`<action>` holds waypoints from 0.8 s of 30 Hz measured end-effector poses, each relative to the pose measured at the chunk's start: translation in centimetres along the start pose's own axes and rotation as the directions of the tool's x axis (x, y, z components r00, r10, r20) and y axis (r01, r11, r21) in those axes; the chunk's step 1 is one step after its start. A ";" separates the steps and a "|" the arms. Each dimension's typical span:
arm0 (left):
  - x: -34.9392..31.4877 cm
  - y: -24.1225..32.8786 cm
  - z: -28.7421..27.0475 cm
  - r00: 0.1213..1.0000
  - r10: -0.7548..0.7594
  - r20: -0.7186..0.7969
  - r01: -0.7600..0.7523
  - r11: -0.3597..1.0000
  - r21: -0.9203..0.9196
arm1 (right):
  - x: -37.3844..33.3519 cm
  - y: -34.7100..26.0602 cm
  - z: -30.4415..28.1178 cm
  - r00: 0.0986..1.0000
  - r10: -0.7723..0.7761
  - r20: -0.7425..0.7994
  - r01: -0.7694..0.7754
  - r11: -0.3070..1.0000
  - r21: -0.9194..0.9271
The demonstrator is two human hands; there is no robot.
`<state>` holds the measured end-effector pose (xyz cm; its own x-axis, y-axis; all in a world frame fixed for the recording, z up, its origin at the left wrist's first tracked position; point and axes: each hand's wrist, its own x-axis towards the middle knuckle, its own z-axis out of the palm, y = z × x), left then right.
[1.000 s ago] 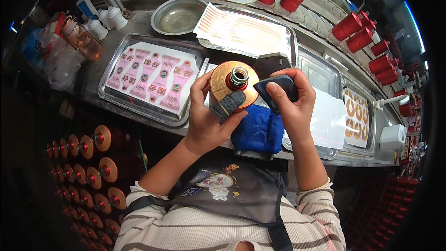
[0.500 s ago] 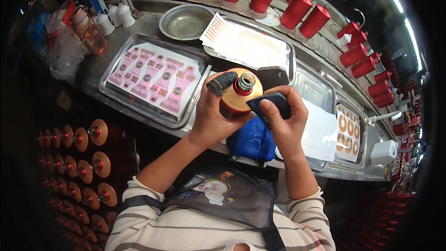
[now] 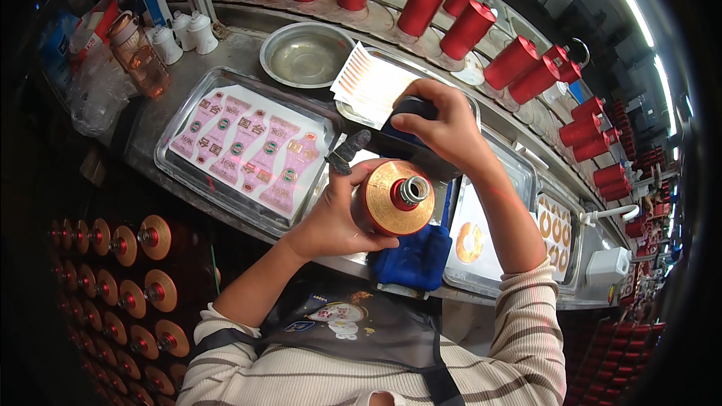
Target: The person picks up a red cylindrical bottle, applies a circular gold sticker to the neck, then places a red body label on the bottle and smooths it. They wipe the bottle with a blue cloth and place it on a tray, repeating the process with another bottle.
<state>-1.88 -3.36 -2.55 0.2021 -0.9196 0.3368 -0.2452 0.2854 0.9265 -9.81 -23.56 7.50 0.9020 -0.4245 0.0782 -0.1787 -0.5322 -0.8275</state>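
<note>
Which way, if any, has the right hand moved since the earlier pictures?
Yes: the right hand has moved forward, closer to the metal tray with striped sheets.

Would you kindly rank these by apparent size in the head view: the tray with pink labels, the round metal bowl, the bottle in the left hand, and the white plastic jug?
1. Tray with pink labels
2. Bowl and bottle in the left hand: too alike to rank; the bottle is nearer the camera
3. Jug
</note>
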 end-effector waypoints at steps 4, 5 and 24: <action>-0.2 0.8 0.2 0.994 -0.035 -0.099 0.032 0.999 -0.032 | -4.1 -0.4 0.2 0.989 -0.148 -0.029 0.150 0.961 0.232; 0.0 0.9 0.2 0.995 -0.008 -0.104 0.007 1.000 -0.014 | -4.4 0.4 0.3 0.986 -0.062 -0.153 0.084 0.986 0.143; -0.6 -1.4 6.0 0.818 0.285 -0.499 -0.164 0.948 0.272 | -15.8 -2.1 6.5 0.725 -0.554 -0.410 0.428 0.828 -0.362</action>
<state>-7.38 -4.84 -5.03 0.5691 -0.5364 0.6231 -0.5237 0.3478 0.7777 -21.15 -10.96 4.40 0.5914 -0.3132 0.7431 0.0960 -0.8876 -0.4505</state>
